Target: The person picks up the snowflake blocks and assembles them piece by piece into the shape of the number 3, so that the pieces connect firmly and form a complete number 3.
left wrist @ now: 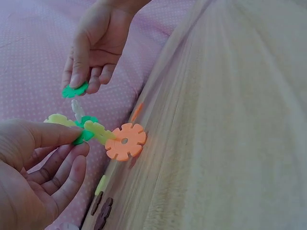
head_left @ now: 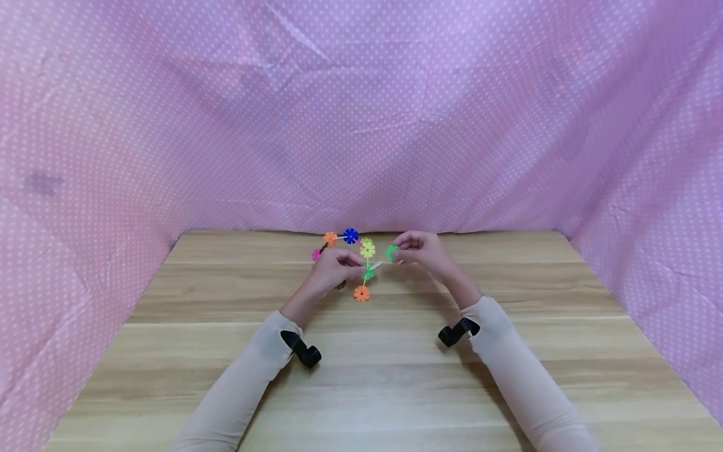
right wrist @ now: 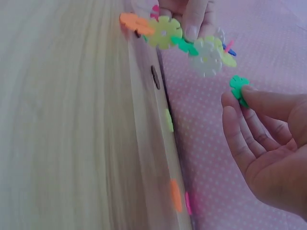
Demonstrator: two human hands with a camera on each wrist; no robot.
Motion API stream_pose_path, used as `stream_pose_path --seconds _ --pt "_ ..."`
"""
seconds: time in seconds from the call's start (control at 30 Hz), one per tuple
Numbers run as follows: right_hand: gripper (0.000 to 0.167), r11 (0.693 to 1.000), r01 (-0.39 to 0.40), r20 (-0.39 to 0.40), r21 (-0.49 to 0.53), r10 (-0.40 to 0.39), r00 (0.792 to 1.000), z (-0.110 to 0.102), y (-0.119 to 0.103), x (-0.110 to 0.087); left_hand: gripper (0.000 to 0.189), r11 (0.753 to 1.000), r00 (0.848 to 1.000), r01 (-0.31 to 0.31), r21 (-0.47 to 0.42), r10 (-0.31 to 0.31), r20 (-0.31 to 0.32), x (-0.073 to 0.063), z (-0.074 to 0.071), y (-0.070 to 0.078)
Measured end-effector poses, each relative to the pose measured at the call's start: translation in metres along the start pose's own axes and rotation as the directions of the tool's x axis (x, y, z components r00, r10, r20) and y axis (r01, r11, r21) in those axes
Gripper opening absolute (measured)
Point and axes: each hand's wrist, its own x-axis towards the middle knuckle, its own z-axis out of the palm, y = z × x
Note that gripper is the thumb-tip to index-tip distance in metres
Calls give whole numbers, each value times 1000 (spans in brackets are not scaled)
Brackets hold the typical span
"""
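Notched plastic snowflake discs are joined into a chain. My left hand (head_left: 332, 271) pinches a green disc (left wrist: 84, 136) in that chain between thumb and fingers. Joined near it are a white disc (right wrist: 205, 60), a yellow disc (right wrist: 164, 32) and an orange disc (left wrist: 125, 142). The chain's far side carries a blue disc (head_left: 350, 236), another orange disc (head_left: 330, 238) and a pink one (head_left: 315, 255). Across a small gap, my right hand (head_left: 427, 252) holds a separate green disc (right wrist: 238, 86) by its edge, with thumb and fingertips. That disc is apart from the white one.
Loose discs lie on the wooden table (head_left: 361, 376) near its far edge: a brown disc (left wrist: 103, 214), a yellow disc (right wrist: 169, 120), an orange disc (right wrist: 176, 195) and a pink disc (right wrist: 188, 203). A pink dotted cloth (head_left: 361, 125) hangs behind and at both sides.
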Motion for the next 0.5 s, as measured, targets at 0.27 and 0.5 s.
stream_pose_path --seconds 0.27,0.5 --pt "24 998 -14 -40 54 16 999 9 6 3 13 1000 1000 -4 9 4 -5 3 1 -3" --pt "24 997 -32 -24 74 34 999 12 10 6 13 1000 1000 -16 9 16 -17 5 2 -5"
